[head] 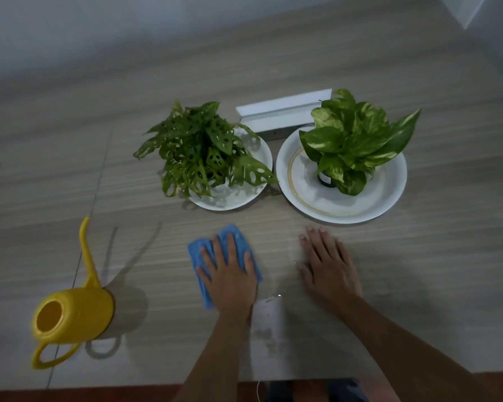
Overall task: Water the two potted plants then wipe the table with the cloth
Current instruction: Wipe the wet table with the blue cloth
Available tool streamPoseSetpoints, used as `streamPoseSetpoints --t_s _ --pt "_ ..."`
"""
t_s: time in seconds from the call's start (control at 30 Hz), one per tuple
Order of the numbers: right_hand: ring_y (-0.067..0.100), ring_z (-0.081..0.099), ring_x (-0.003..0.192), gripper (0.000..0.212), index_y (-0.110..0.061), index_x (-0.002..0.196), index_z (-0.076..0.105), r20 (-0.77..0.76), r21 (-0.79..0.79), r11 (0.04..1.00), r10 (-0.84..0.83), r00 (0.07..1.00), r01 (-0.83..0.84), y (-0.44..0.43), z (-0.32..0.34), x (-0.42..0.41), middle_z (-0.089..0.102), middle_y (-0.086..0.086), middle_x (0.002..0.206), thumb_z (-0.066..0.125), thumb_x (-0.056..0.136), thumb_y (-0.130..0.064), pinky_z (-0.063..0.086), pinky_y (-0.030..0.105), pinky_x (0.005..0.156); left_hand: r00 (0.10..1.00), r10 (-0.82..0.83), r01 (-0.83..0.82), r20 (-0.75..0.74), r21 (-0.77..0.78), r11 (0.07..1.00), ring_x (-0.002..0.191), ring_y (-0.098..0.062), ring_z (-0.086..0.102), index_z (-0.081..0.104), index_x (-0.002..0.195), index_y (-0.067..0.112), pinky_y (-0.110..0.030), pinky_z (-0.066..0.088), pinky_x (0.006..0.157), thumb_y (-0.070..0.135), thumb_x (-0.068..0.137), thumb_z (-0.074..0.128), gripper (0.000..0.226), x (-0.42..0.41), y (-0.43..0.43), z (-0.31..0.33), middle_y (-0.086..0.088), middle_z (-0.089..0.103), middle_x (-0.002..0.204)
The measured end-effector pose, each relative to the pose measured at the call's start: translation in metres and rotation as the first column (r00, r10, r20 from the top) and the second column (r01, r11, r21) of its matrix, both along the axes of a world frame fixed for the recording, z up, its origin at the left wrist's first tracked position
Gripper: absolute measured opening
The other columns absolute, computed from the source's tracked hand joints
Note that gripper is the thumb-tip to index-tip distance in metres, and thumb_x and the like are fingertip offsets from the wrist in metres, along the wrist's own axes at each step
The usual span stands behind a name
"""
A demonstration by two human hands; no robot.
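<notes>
My left hand (230, 274) lies flat, fingers spread, pressing a blue cloth (198, 250) onto the wooden table (418, 256). My right hand (328, 265) rests flat on the bare table to the right, holding nothing. Behind the hands stand two potted plants on white plates: a holey-leaved plant (198, 149) on the left plate (244, 195) and a variegated pothos (355, 137) on the right plate (302, 181). A yellow watering can (73, 311) stands upright at the near left, its long spout pointing away from me.
A white folded card or box (279, 111) stands behind the plates. A pale wet-looking patch (266, 323) marks the table between my forearms. The table's near edge (128, 387) runs along the bottom, and a grey wall rises at the back.
</notes>
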State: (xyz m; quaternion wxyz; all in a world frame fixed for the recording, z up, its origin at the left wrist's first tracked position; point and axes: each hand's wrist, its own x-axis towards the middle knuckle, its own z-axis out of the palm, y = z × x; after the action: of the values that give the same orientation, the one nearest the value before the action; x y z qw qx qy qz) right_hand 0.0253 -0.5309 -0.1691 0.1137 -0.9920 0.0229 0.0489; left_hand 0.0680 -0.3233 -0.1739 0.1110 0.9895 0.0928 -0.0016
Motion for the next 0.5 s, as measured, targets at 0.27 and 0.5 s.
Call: streamPoseSetpoints --t_s 0.27,0.5 --pt "0.029 0.023 0.146 0.062 -0.018 0.15 0.032 0.035 -0.03 1.0 0.005 0.999 -0.004 0.001 -0.003 0.0 0.027 0.006 0.159 0.03 0.096 -0.048 0.016 0.05 0.116 0.953 -0.303 0.304 -0.016 0.033 0.952 0.152 -0.034 0.009 0.025 0.155 0.039 -0.061 0.009 0.119 0.057 0.097 0.03 0.061 0.013 -0.047 -0.002 0.005 0.019 0.165" --pt "0.028 0.019 0.148 0.062 -0.019 0.151 0.028 0.016 0.003 1.0 -0.001 1.0 0.001 0.0 -0.002 -0.002 0.023 0.005 0.161 0.029 0.096 -0.046 0.016 0.051 0.118 0.998 0.028 -0.026 -0.059 0.037 0.999 0.152 -0.038 0.008 0.011 0.157 0.033 -0.065 0.017 0.115 0.057 0.098 0.025 0.065 -0.055 0.037 0.008 -0.003 0.019 0.166"
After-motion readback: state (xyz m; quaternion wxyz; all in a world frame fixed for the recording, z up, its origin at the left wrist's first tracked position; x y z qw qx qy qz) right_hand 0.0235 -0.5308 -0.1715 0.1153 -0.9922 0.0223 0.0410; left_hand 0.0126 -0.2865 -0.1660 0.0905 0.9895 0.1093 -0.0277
